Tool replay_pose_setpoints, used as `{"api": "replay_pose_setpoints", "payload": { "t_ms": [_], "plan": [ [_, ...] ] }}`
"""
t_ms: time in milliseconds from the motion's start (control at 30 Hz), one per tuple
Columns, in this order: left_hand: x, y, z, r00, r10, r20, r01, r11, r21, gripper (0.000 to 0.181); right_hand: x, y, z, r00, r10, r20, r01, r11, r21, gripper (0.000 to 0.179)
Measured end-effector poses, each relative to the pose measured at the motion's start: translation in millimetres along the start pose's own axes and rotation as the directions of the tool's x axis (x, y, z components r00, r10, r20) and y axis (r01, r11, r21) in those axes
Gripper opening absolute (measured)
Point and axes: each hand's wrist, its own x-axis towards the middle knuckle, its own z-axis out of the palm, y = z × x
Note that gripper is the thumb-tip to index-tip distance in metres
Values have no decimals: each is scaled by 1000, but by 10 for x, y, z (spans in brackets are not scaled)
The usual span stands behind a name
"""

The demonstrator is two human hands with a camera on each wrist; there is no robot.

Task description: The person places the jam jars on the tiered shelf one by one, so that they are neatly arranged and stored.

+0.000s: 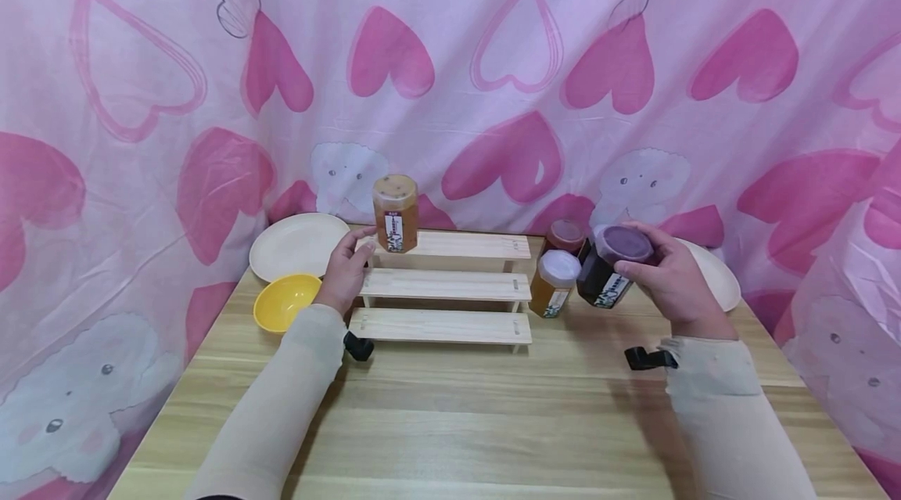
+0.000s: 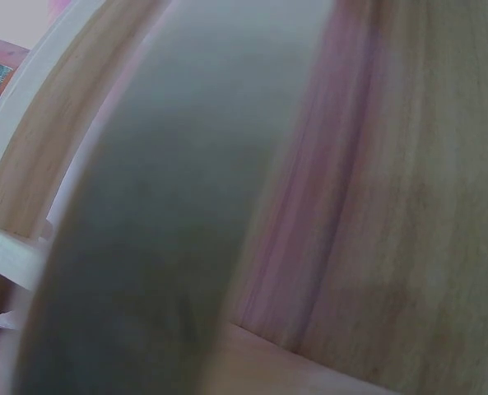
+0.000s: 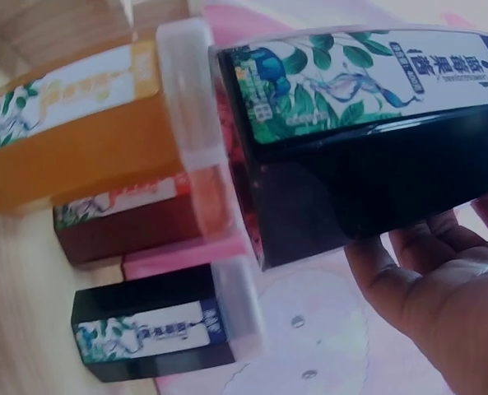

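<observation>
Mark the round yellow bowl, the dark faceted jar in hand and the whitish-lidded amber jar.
Round yellow bowl (image 1: 286,303): head view, inner surface.
Dark faceted jar (image 3: 371,181): right wrist view, dark side.
Whitish-lidded amber jar (image 3: 91,156): right wrist view, amber side.

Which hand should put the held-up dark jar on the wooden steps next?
The right hand, probably: it already grips the dark jar, right of the wooden steps. The left hand is at their left end, by the orange jar.
</observation>
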Motion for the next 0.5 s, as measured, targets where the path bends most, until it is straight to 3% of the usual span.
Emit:
{"api": "replay_pose_setpoints", "payload": {
  "t_ms": [133,500],
  "plan": [
    [2,0,-3,1000,1,1,-1,1000,3,41,8,-75,55,1000,3,21,-4,999,42,59],
    [-8,17,-3,1000,-17,3,17,1000,11,41,120,-212,300,996,-75,57,73,997,23,54]
  ]
}}
